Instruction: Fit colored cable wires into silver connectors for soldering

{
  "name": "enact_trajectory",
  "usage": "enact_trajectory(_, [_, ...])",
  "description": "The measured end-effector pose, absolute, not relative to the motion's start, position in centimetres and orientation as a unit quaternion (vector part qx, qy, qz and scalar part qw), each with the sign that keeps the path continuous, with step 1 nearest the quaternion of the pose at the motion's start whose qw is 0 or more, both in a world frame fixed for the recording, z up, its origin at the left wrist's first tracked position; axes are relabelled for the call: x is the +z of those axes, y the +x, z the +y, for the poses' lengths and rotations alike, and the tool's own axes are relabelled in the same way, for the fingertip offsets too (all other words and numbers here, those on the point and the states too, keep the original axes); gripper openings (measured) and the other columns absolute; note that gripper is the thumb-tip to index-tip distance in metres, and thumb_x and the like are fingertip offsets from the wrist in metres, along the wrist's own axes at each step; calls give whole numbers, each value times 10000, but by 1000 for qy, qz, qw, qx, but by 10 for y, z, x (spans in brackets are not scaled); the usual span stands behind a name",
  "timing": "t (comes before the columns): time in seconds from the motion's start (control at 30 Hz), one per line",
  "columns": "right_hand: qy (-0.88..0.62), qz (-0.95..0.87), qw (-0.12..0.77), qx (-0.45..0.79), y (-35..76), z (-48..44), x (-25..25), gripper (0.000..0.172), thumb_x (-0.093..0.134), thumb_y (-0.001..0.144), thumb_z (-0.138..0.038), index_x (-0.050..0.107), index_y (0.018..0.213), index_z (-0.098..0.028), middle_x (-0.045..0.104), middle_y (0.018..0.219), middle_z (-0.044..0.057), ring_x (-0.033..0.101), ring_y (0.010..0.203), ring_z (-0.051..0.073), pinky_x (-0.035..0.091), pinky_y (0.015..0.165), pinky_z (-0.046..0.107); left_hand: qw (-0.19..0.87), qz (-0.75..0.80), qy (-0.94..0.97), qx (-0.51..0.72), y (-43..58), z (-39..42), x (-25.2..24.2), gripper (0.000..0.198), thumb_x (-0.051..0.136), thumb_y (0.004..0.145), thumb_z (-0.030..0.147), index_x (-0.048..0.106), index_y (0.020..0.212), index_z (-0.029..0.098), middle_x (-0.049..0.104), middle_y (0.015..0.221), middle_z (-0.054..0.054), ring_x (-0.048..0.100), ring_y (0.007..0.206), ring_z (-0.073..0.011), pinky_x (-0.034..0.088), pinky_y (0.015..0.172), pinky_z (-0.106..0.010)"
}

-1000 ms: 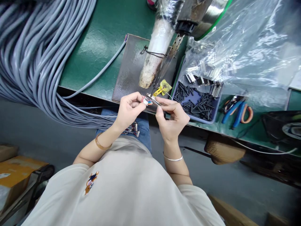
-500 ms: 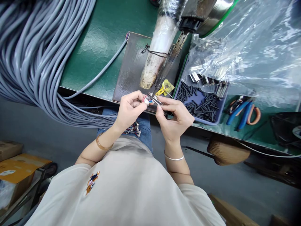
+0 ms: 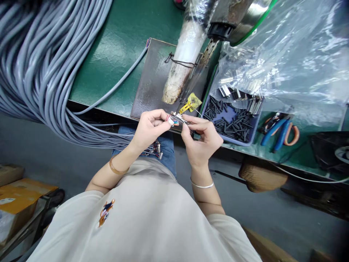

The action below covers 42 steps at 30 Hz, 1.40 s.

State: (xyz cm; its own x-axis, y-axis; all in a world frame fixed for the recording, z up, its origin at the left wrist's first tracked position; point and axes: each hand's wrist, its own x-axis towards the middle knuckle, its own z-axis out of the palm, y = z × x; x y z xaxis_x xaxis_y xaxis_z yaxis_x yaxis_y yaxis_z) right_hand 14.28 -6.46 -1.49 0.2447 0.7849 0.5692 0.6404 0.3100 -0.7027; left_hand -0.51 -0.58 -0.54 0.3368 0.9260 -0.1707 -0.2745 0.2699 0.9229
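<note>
My left hand (image 3: 152, 127) is closed, its thumb and forefinger pinching the end of a multi-wire cable with thin coloured wires (image 3: 176, 123) fanning out. My right hand (image 3: 203, 140) is also closed, its fingertips pinching what looks like a thin white wire. Between the fingertips lies a small metal multi-pin connector (image 3: 178, 117), partly hidden by fingers and wires. Just above it, the tip of a fixed soldering iron (image 3: 195, 74) points down towards the connector. Beside the tip are a yellow strip (image 3: 186, 106) and a yellow sponge-like piece (image 3: 195, 101).
Grey cables (image 3: 49, 65) are heaped on the left, with wired connectors (image 3: 158, 149) over my lap. A dark plate (image 3: 152, 72) lies under a wrapped white tube (image 3: 178, 65). Rightwards stand a blue tray (image 3: 229, 118) of black sleeves, plastic bags (image 3: 300, 54) and cutters (image 3: 282, 133).
Both hands have shifted very slightly, and the connector now sits a little lower between the fingertips. A pale thin wire now shows across it towards my right fingertips.
</note>
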Motion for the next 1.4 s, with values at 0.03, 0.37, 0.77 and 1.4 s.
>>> enact_trajectory(0.03, [-591, -590, 541, 101, 142, -65, -15, 108, 705, 894, -202, 617, 835, -225, 808, 993, 33, 789, 904, 189, 652, 726, 313, 700, 381, 426, 428, -6, -6, -5, 205, 795, 677, 215, 608, 633, 142, 641, 678, 12, 342, 451, -1, 295, 436, -175])
enact_trajectory(0.37, [-564, -630, 531, 50, 141, -64, -17, 121, 684, 902, -159, 604, 852, -235, 801, 1030, 34, 783, 919, 188, 647, 778, 339, 621, 406, 468, 480, -1, -12, -2, 187, 731, 704, 175, 567, 616, 158, 563, 659, 12, 486, 605, -69, 378, 526, -176])
enact_trajectory(0.77, [-547, -651, 526, 7, 141, -57, -16, 142, 722, 877, -145, 630, 894, -252, 799, 1018, 13, 776, 908, 182, 632, 779, 334, 601, 420, 480, 481, 1, -10, 0, 178, 719, 720, 172, 574, 620, 148, 611, 717, 2, 499, 623, -62, 408, 560, -172])
enact_trajectory(1.4, [-543, -681, 491, -33, 142, -58, -17, 163, 719, 878, -129, 609, 880, -249, 805, 1035, 23, 783, 884, 170, 632, 746, 290, 622, 430, 458, 467, 0, -7, -1, 183, 702, 695, 164, 548, 597, 158, 535, 654, 17, 462, 610, -69, 383, 551, -188])
